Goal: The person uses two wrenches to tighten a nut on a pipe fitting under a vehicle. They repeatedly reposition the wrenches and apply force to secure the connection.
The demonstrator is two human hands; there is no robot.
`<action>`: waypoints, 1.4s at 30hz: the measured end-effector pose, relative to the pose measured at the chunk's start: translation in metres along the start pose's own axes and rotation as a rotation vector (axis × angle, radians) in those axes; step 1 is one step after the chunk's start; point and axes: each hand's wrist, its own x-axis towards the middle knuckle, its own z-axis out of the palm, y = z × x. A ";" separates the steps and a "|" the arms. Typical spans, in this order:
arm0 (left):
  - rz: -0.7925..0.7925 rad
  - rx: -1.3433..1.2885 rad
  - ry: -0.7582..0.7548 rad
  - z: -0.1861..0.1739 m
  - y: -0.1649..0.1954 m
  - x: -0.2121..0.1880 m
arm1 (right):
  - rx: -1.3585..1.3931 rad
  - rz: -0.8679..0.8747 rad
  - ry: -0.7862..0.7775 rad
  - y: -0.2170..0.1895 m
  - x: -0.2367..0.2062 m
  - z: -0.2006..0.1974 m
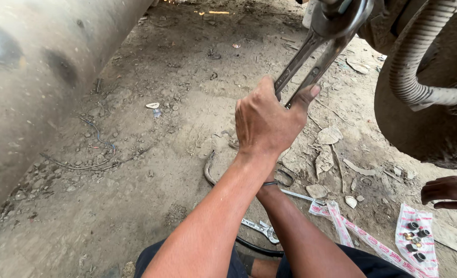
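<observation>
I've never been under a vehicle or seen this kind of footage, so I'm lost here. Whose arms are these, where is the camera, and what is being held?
The one picture comes from a camera worn on a person's head, looking down along their own arms. Both hands close together on two long wrenches that reach up to a fitting beneath a vehicle: the left hand is in front, and only a fingertip of the right hand shows behind it. A ribbed hose curves at right. On the dirt ground lie another wrench, a packet of small parts and scraps. The hand at the right edge belongs to someone else.
</observation>
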 end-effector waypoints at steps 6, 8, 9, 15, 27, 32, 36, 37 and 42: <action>0.017 -0.029 0.039 0.005 -0.004 -0.001 | 0.029 0.001 -0.033 0.008 -0.001 0.002; -0.007 -0.029 0.029 0.007 -0.004 -0.001 | 0.034 -0.004 -0.024 0.008 0.002 0.003; -0.010 -0.035 0.040 0.007 -0.004 0.000 | 0.039 -0.007 -0.017 0.008 0.005 0.003; -0.002 -0.079 0.017 0.009 -0.006 0.008 | 0.073 -0.004 0.043 0.005 0.013 0.001; 0.207 -0.039 -0.062 0.006 -0.007 -0.014 | 0.057 -0.006 0.046 0.014 -0.010 -0.002; 0.067 -0.147 -0.232 0.009 -0.016 -0.014 | 0.181 0.026 0.134 0.000 0.002 -0.008; 0.102 -0.035 -0.191 0.012 -0.022 -0.015 | 0.179 -0.012 0.150 -0.006 -0.007 -0.005; 0.090 -0.025 -0.191 0.012 -0.022 -0.015 | 0.078 0.037 0.075 -0.005 -0.011 -0.005; 0.110 -0.021 -0.174 0.005 -0.019 -0.011 | -0.325 -0.231 -0.143 0.001 -0.016 -0.012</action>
